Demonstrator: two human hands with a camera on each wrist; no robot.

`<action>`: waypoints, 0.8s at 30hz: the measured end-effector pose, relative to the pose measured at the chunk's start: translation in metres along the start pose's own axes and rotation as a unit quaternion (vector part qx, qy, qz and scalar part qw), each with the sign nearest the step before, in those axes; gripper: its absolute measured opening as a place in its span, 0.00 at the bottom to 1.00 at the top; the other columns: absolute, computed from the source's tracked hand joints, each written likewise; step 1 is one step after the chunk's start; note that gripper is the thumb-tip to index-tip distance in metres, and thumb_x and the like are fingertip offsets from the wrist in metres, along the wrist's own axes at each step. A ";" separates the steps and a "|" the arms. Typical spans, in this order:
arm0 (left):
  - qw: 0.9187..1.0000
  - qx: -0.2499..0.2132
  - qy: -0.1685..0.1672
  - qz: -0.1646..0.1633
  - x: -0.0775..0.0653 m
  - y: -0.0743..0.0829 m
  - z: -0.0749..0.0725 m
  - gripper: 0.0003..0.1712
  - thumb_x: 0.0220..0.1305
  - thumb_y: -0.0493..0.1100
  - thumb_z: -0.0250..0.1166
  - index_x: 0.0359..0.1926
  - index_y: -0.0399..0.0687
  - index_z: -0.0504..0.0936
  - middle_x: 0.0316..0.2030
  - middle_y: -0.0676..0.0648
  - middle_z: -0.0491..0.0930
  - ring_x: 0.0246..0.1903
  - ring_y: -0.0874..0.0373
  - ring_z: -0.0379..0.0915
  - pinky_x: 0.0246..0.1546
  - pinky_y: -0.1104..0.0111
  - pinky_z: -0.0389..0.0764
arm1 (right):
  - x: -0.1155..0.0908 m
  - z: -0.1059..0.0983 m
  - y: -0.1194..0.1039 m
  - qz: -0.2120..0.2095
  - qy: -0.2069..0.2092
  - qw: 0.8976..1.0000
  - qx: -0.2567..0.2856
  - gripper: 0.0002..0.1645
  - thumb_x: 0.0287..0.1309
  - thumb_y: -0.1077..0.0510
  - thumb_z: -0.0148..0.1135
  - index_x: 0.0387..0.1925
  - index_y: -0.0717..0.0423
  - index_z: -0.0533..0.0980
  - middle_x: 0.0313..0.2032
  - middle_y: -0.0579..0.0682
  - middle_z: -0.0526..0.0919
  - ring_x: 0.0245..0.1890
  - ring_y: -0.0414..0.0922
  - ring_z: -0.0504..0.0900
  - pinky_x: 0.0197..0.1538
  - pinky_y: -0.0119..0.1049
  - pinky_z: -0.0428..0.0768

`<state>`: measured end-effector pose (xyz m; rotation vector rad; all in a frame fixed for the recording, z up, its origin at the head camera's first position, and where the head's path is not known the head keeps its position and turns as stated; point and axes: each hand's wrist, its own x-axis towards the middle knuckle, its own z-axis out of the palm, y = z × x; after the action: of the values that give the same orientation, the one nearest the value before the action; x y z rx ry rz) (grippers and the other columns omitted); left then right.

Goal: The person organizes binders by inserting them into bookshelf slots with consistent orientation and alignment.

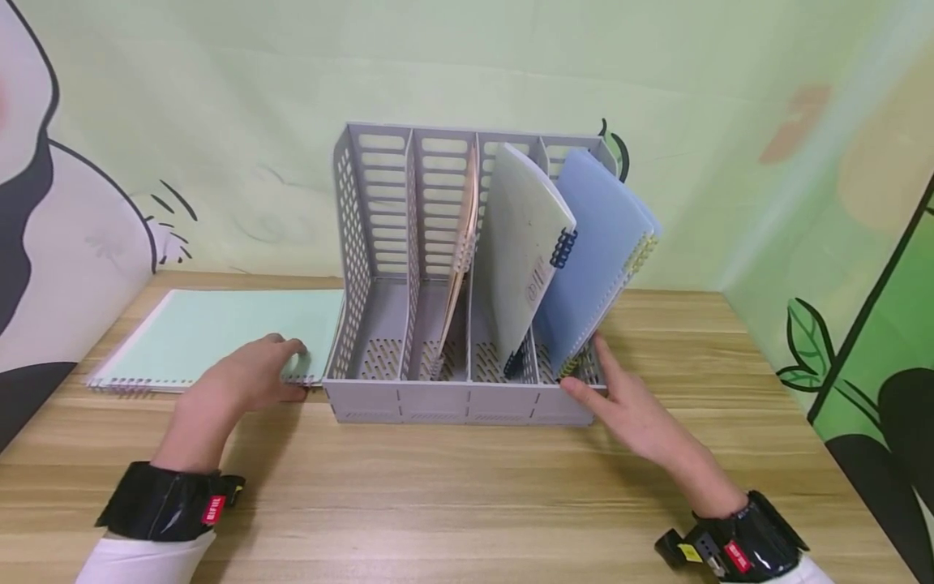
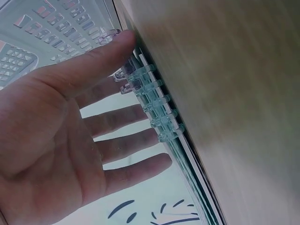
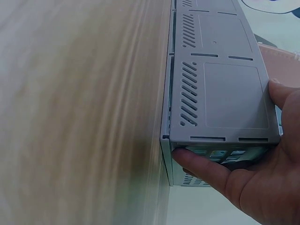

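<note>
At the left, a mint-green spiral notebook (image 1: 241, 324) lies flat on top of another spiral-bound book, coils toward the front. My left hand (image 1: 255, 373) is at its coil corner, beside the grey file rack (image 1: 438, 403). In the left wrist view the thumb reaches the coils (image 2: 157, 101) and the other fingers extend straight over the notebook. My right hand (image 1: 627, 405) holds the rack's front right corner, thumb on the front rim, fingers along the side. Leaning upright in the rack are an orange-tan notebook (image 1: 461, 251), a pale grey one (image 1: 518, 243) and a blue one (image 1: 591, 243).
The rack stands on a wooden table (image 1: 467, 503) with its slots facing me; the leftmost slot shows a bare perforated floor (image 1: 383, 324). Behind the table hangs a green cartoon-printed backdrop (image 1: 255, 122). A similar printed sheet (image 1: 868, 268) borders the right side.
</note>
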<state>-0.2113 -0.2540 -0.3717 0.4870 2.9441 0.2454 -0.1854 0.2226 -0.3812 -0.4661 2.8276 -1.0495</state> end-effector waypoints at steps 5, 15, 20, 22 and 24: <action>1.000 0.000 -0.014 -0.012 0.000 0.001 -0.001 0.31 0.56 0.46 0.74 0.56 0.34 0.76 0.47 0.34 0.75 0.48 0.37 0.75 0.47 0.48 0.73 | 0.000 0.000 0.000 0.000 0.001 1.000 -0.001 0.55 0.71 0.34 0.47 0.76 0.61 0.31 0.73 0.61 0.40 0.71 0.60 0.51 0.68 0.48 0.53; 1.000 -0.008 -0.028 -0.006 -0.002 0.004 -0.003 0.23 0.64 0.41 0.68 0.55 0.33 0.76 0.46 0.36 0.77 0.46 0.41 0.76 0.46 0.49 0.75 | 0.000 0.000 0.000 -0.004 0.002 1.000 -0.003 0.55 0.71 0.34 0.47 0.76 0.62 0.32 0.73 0.61 0.40 0.71 0.61 0.52 0.68 0.48 0.53; 0.999 -0.003 -0.031 0.003 -0.001 0.003 -0.004 0.18 0.65 0.38 0.65 0.52 0.32 0.75 0.41 0.39 0.77 0.41 0.46 0.76 0.42 0.53 0.77 | 0.000 0.000 0.000 -0.003 0.002 1.000 -0.006 0.55 0.71 0.34 0.47 0.76 0.62 0.32 0.73 0.62 0.40 0.70 0.61 0.52 0.68 0.48 0.53; 1.000 -0.001 -0.030 0.007 0.000 0.003 -0.003 0.15 0.66 0.37 0.63 0.50 0.32 0.74 0.37 0.42 0.77 0.37 0.49 0.75 0.40 0.54 0.77 | 0.000 0.000 0.000 -0.001 0.001 1.000 -0.006 0.55 0.71 0.34 0.47 0.76 0.62 0.32 0.73 0.62 0.40 0.71 0.61 0.51 0.68 0.48 0.53; 1.000 -0.001 -0.029 0.006 0.001 0.003 -0.003 0.13 0.67 0.36 0.61 0.48 0.32 0.73 0.35 0.44 0.76 0.34 0.50 0.74 0.38 0.55 0.78 | 0.000 0.001 0.000 0.000 0.000 1.000 -0.007 0.55 0.71 0.34 0.47 0.76 0.63 0.32 0.73 0.61 0.39 0.71 0.60 0.50 0.68 0.48 0.52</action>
<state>-0.2116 -0.2511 -0.3682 0.5039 2.8849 0.2306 -0.1854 0.2224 -0.3818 -0.4661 2.8366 -1.0302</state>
